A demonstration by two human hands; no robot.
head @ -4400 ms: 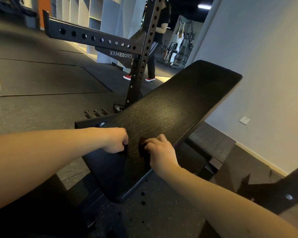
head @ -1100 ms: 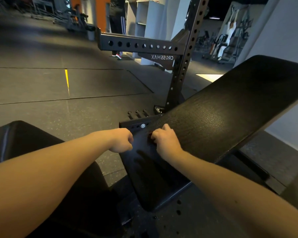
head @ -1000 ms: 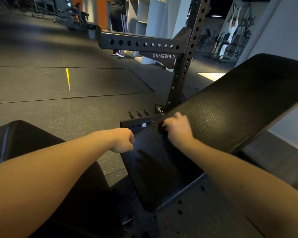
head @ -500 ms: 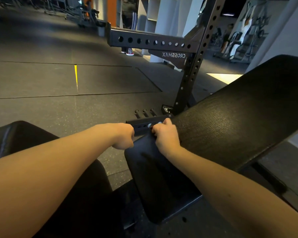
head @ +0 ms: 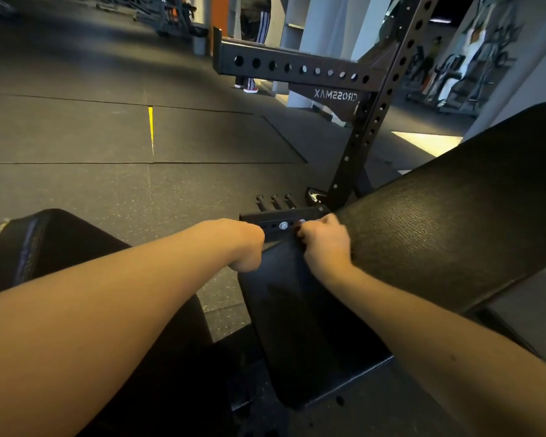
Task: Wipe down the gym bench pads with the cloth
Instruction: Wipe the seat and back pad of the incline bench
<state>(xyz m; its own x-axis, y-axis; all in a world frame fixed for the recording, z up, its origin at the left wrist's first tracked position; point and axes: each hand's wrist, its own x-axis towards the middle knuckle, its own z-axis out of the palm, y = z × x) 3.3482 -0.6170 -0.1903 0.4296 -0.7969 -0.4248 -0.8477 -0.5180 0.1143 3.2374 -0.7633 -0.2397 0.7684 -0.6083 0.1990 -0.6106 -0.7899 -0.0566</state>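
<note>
One word shows, in pale capital letters on the dark triangular gusset plate [head: 328, 100] of the black perforated rack [head: 297, 69]: CROSSMAX. It appears mirrored, running right to left. The plate sits under the holed horizontal beam, right where it meets the upright post.
</note>
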